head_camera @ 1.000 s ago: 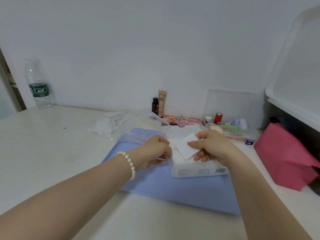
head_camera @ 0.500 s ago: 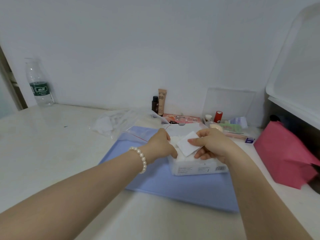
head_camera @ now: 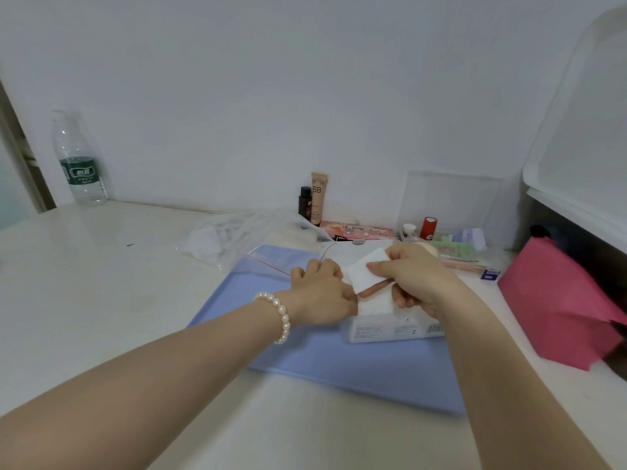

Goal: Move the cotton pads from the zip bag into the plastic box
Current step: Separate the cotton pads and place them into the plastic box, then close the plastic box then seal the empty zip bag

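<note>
Now placing: right hand (head_camera: 412, 278) pinching one cotton pad (head_camera: 368, 269) just above plastic box (head_camera: 393, 329), fingers clamped on pad edge. Left hand (head_camera: 320, 293) curled at box's left side, grip unclear. Zip bag (head_camera: 288, 257) behind on blue mat (head_camera: 339, 371). Best lowered flat onto stack, released only once square, box steadied.

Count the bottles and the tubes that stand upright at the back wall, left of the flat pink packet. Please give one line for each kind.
Bottles: 2, the clear water bottle and the small dark bottle
Tubes: 1, the beige BB tube
Total: 3
</note>
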`<control>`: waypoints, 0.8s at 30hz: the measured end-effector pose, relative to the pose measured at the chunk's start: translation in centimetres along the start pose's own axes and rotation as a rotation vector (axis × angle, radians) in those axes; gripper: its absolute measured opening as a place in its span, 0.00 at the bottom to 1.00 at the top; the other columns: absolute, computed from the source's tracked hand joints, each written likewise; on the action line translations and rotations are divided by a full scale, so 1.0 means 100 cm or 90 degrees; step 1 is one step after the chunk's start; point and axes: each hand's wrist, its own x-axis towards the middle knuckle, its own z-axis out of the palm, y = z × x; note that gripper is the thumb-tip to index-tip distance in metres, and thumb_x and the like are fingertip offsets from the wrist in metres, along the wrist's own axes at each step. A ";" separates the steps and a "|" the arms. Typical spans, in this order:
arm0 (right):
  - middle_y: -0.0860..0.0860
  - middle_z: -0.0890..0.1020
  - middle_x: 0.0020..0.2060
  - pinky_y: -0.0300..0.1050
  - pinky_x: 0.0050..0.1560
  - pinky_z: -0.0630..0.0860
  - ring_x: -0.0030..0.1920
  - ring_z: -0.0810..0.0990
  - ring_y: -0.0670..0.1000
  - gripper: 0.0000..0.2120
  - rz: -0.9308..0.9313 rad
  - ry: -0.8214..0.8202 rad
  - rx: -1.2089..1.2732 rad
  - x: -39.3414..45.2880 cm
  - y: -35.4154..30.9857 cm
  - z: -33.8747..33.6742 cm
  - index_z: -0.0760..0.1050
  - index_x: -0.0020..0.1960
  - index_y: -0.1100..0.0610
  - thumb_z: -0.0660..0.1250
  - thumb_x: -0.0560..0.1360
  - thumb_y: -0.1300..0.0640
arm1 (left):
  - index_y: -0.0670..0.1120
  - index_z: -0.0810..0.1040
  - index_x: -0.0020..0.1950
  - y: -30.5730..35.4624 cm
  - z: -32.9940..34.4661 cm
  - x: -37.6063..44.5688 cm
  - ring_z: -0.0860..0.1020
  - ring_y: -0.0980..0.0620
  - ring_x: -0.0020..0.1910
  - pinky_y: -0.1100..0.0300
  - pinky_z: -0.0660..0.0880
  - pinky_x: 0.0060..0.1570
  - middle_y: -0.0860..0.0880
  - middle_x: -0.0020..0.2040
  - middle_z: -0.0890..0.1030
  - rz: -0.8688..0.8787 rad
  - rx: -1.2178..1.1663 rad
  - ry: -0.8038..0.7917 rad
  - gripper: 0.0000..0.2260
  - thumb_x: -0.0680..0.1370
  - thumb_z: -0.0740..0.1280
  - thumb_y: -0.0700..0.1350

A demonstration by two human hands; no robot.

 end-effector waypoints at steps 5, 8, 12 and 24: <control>0.50 0.75 0.19 0.36 0.20 0.59 0.14 0.66 0.46 0.08 -0.026 -0.016 -0.107 -0.004 -0.005 0.014 0.67 0.54 0.61 0.56 0.79 0.57 | 0.49 0.70 0.42 0.000 0.002 0.003 0.58 0.47 0.66 0.54 0.54 0.60 0.48 0.68 0.62 -0.031 -0.001 -0.007 0.08 0.75 0.62 0.52; 0.47 0.73 0.14 0.36 0.19 0.61 0.14 0.67 0.45 0.09 -0.050 -0.008 -0.170 -0.005 -0.007 0.022 0.64 0.58 0.57 0.52 0.79 0.56 | 0.49 0.71 0.45 -0.002 0.002 0.004 0.60 0.47 0.65 0.54 0.56 0.60 0.49 0.65 0.64 -0.025 -0.004 0.004 0.12 0.75 0.63 0.57; 0.54 0.74 0.26 0.41 0.26 0.63 0.15 0.69 0.46 0.07 -0.058 -0.003 -0.216 -0.007 -0.005 0.034 0.65 0.52 0.57 0.51 0.79 0.55 | 0.45 0.73 0.54 -0.009 0.004 0.000 0.59 0.50 0.64 0.55 0.55 0.63 0.50 0.62 0.65 -0.011 -0.085 0.030 0.18 0.74 0.65 0.58; 0.49 0.79 0.21 0.43 0.27 0.69 0.32 0.82 0.58 0.13 -0.022 0.001 -0.275 0.001 0.001 0.033 0.61 0.31 0.55 0.62 0.70 0.64 | 0.56 0.79 0.32 -0.031 -0.006 0.002 0.76 0.47 0.56 0.46 0.65 0.65 0.50 0.48 0.82 -0.020 -0.424 0.041 0.13 0.55 0.59 0.56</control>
